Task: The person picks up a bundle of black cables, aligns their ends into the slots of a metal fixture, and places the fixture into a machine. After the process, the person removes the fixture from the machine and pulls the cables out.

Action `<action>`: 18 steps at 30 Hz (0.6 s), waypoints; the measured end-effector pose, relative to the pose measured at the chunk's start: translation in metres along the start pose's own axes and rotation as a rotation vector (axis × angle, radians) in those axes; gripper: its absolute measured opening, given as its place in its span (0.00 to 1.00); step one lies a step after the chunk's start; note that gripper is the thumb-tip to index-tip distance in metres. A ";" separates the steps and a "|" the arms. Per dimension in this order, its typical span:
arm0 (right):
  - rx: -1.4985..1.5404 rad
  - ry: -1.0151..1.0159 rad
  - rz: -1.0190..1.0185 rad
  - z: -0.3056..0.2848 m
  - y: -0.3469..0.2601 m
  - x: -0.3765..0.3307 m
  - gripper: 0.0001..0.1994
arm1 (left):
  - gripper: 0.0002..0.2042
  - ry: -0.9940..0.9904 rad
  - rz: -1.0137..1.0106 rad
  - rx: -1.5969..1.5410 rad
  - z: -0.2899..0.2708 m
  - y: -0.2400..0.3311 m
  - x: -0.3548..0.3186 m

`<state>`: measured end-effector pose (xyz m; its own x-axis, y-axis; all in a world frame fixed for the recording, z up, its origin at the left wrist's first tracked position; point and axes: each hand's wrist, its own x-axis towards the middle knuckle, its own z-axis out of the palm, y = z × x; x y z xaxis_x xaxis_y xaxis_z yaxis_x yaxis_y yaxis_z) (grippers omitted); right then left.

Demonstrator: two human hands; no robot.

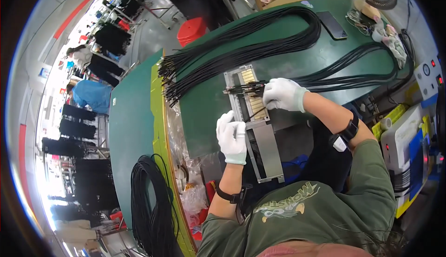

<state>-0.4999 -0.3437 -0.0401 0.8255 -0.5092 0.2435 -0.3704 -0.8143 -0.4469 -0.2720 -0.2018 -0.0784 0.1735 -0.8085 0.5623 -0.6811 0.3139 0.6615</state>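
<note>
A metal fixture [267, 150] with a row of cream-coloured blocks [256, 104] lies at the green table's near edge. Several black cables [246, 89] cross its upper part, their ends side by side. White-gloved, my right hand [282, 94] is closed over the fixture's right side. From its fingertips a single black cable [257, 113] slants down-left across the blocks; the grip itself is partly hidden. My left hand [231, 138], also gloved, is just left of the fixture, fingers loosely bent and apart, with nothing visible in them.
A large looped bundle of black cables [297, 48] lies behind the fixture, a smaller loop [371, 83] to the right. Another coil [151, 196] hangs over the left table's edge. A phone [331, 25] lies at the back; a white machine [402, 141] stands right.
</note>
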 end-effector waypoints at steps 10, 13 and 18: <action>0.156 -0.019 -0.077 0.013 -0.035 -0.007 0.09 | 0.05 -0.093 0.077 -0.099 0.007 0.027 0.005; 0.202 -0.142 0.054 0.003 -0.028 -0.006 0.11 | 0.04 -0.081 0.035 -0.144 0.005 0.020 0.005; 0.152 0.073 -0.054 0.014 -0.043 0.003 0.09 | 0.04 -0.085 0.007 -0.195 0.004 0.013 0.003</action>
<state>-0.4757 -0.3062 -0.0317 0.8072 -0.4894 0.3300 -0.2533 -0.7922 -0.5553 -0.2830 -0.2024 -0.0700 0.1028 -0.8425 0.5287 -0.5300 0.4034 0.7459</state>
